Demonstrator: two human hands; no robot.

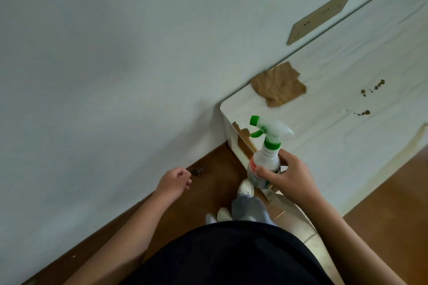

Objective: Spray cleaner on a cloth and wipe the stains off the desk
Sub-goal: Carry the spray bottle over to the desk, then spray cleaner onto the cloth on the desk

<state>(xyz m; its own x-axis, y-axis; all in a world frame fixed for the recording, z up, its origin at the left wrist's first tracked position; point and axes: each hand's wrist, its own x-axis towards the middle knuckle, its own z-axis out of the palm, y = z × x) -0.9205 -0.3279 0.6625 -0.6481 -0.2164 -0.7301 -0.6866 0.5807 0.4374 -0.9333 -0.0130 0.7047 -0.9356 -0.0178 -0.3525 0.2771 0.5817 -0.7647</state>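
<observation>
A white translucent plastic spray bottle [265, 161] with a green nozzle, trigger and collar is gripped round its body by the right hand [290, 177]. The thumb is laid across the near side and the fingers are wrapped behind. The bottle is held roughly upright and is seen against the corner of the white wood-grain tabletop [324, 136]. Its nozzle is turned toward the left hand's side.

The left hand [174, 180] is held well apart from the bottle, out over the brown wooden floor [215, 169] beside the pale wall [92, 76]. Its fingers are loosely curled and nothing is held in them.

A crumpled tan-brown cloth [278, 85] is laid on the tabletop beyond the right hand, past the bottle's nozzle, at the edge where the wall is met. It is touched by neither hand. Dark brown stains [375, 87] are scattered on the tabletop beyond and to the right of the right hand. A smaller cluster of spots [363, 112] is seen somewhat nearer to that hand.

Far beyond both hands, a beige rectangular socket plate [322, 15] is set on the wall. Between the hands and nearer the body, a white shoe [246, 186] is seen on the floor.
</observation>
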